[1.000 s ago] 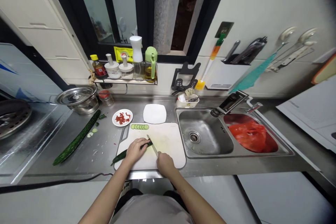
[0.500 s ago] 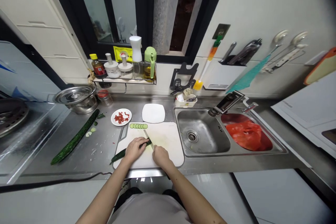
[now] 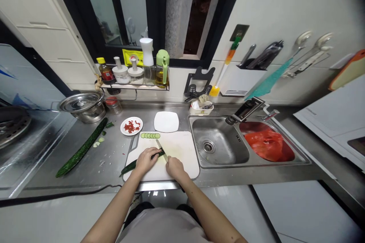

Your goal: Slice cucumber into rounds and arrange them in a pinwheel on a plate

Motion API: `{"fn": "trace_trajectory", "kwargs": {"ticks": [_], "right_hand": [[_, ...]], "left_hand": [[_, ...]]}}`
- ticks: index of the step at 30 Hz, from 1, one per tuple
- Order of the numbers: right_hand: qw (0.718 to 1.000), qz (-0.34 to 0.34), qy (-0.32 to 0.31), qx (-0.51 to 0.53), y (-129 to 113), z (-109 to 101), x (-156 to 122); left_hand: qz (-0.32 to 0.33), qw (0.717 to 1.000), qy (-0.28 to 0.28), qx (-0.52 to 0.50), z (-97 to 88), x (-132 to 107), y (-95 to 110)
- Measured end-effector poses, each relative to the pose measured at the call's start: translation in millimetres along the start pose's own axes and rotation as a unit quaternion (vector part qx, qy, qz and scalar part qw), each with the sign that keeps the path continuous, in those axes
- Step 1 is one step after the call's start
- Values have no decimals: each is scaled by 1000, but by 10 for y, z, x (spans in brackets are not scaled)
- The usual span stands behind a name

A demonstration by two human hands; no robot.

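Observation:
A white cutting board (image 3: 182,152) lies on the steel counter in front of me. My left hand (image 3: 146,160) presses down on a dark green cucumber (image 3: 128,167) lying across the board, fingers curled over it. My right hand (image 3: 174,168) is closed round the handle of a knife (image 3: 161,150), whose blade rests at the cucumber's cut end. A row of several cucumber slices (image 3: 150,135) sits along the board's far edge.
A whole long cucumber (image 3: 81,149) lies to the left on the counter, with green scraps beside it. A small plate of chopped red chili (image 3: 131,126) and a white square plate (image 3: 166,121) sit behind the board. The sink (image 3: 219,146) and a red basin (image 3: 268,145) are right.
My right hand and the knife have shifted slightly left along the cucumber. My left hand stays on the cucumber.

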State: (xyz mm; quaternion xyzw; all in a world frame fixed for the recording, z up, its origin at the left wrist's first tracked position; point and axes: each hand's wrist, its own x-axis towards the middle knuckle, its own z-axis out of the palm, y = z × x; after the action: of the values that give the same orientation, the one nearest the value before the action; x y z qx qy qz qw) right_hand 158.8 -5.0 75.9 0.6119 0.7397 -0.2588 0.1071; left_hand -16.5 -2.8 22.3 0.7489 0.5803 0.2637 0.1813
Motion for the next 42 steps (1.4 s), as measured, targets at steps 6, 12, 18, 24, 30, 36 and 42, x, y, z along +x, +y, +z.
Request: {"fn": "trace_trajectory", "kwargs": {"ticks": [6, 12, 18, 24, 30, 36, 42], "right_hand": [[1000, 1, -1, -4, 16, 4, -55], [1000, 7, -13, -9, 75, 13, -158], [1000, 8, -18, 0, 173, 61, -238], [1000, 9, -20, 2, 206, 85, -266], [1000, 7, -6, 0, 125, 69, -129], [1000, -3, 3, 3, 24, 7, 33], [1000, -14, 18, -2, 88, -62, 36]], "left_hand": [[0, 1000, -1, 3, 18, -1, -24], [-8, 1000, -1, 3, 18, -4, -20], [-7, 1000, -7, 2, 5, -1, -14], [-16, 1000, -16, 4, 12, 3, -22], [-25, 999, -22, 6, -8, 7, 2], [-29, 999, -25, 11, -28, 6, 25], [-20, 999, -34, 23, -52, 13, 43]]}}
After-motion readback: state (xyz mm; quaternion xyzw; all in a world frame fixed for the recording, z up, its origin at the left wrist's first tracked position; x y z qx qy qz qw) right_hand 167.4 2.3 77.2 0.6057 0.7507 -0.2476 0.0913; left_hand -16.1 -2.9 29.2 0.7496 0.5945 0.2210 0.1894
